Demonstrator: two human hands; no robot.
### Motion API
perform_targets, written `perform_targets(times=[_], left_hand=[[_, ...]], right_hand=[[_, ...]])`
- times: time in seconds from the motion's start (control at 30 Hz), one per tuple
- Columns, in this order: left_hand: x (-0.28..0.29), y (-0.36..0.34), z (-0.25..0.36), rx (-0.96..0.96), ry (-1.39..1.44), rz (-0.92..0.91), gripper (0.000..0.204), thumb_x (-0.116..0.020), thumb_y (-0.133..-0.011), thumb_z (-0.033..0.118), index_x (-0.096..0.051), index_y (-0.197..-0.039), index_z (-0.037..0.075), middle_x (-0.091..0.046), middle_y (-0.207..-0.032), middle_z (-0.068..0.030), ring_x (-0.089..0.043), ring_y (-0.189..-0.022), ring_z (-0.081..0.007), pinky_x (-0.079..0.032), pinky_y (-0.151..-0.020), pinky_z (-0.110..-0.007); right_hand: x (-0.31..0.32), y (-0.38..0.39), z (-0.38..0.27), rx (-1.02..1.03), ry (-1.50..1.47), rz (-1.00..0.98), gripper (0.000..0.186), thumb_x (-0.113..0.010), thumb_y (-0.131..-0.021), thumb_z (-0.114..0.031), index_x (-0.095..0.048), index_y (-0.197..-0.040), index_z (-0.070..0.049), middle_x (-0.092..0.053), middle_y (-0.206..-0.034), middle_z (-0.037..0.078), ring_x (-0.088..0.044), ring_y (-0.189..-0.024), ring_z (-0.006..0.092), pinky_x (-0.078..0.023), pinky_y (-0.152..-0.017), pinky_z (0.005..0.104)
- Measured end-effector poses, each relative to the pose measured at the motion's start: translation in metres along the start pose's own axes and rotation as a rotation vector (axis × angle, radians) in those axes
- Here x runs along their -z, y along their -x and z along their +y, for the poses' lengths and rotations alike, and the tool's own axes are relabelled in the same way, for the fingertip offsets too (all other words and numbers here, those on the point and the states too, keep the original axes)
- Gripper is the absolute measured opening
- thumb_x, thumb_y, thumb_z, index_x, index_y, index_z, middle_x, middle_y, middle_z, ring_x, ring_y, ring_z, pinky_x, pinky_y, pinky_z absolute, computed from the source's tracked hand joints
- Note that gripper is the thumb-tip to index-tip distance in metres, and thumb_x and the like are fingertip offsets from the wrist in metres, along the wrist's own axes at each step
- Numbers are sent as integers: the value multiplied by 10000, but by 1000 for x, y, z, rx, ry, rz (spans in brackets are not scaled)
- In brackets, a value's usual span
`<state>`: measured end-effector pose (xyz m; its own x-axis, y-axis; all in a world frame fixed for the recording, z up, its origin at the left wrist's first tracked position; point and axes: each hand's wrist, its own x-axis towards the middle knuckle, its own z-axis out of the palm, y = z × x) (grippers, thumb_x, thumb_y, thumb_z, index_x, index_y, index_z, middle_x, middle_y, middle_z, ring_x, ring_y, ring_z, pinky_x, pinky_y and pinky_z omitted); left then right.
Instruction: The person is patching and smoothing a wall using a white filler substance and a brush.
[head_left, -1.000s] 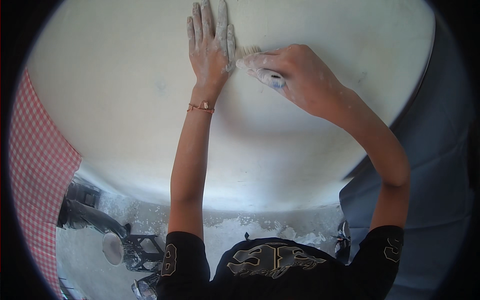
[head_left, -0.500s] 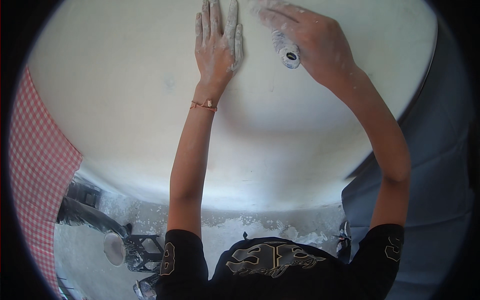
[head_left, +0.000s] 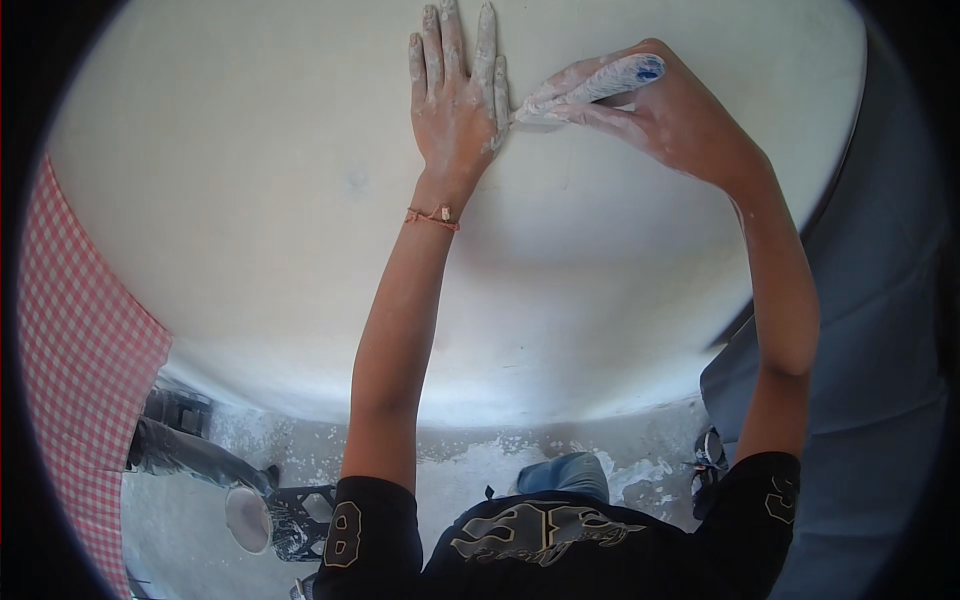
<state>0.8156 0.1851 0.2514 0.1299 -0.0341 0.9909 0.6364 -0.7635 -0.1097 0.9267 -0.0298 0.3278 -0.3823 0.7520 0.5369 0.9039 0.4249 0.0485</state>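
I see left hand [head_left: 455, 115] flat, fingers slightly apart, holding nothing, on pale surface [head_left: 300, 250]. Right hand [head_left: 695, 125], fingers closed on whitened brush [head_left: 615, 80], has swung back; tip now just right of left hand; brushing seems under way.

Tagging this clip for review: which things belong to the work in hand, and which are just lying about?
In use:
left hand, flat on the curved off-white surface
right hand, holding a brush

Apparently idle nearby:
round tub
black stool
red-and-white checked cloth
gray sheet
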Motion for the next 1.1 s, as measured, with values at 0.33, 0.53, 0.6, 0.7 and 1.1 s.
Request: perform_targets(times=[0.33, 0.53, 0.6, 0.7, 1.1], left_hand=[[20, 5, -16, -57, 94, 32, 606, -464, -1082, 210, -370, -1674, 123, -249, -1736, -254, -265, -1601, -426, -232, -1314, -538], [27, 9, -24, -76, 140, 113, 574, -483, -1101, 238, -406, -1663, 153, -307, -1715, -243, -306, -1576, -438, -256, -1292, -542], [22, 9, -28, -59, 138, 93, 559, -468, -1113, 243, -409, -1662, 153, -304, -1718, -239, -305, -1577, -435, -258, -1291, -542], [19, 10, -28, -41, 150, 92, 558, -472, -1106, 244, -426, -1654, 153, -325, -1709, -237, -326, -1570, -429, -267, -1287, -542], [-1, -5, -46, -194, 537, 418, 569, -384, -1129, 210, -330, -1685, 101, -167, -1767, -249, -213, -1633, -401, -214, -1332, -535]], right_hand=[[-13, -21, -7, 259, 474, 430, 374, -698, -912, -23, -730, -1284, 0, -742, -1296, 178, -735, -1168, 330, -610, -975, 384], [-59, -3, -16, 286, 685, 350, 353, -724, -891, -25, -745, -1243, -46, -754, -1288, 89, -756, -1093, 246, -628, -925, 356], [-62, 3, -21, 244, 498, 217, 335, -729, -893, -30, -751, -1227, -40, -741, -1317, 93, -755, -1092, 260, -624, -920, 380], [-55, 3, -24, 127, 233, 58, 269, -745, -927, -80, -774, -1193, -52, -736, -1323, 107, -737, -1081, 281, -602, -928, 401], [-22, -28, -5, 278, 423, 502, 271, -741, -967, -91, -774, -1235, -73, -761, -1275, 105, -745, -1072, 279, -601, -939, 378]])
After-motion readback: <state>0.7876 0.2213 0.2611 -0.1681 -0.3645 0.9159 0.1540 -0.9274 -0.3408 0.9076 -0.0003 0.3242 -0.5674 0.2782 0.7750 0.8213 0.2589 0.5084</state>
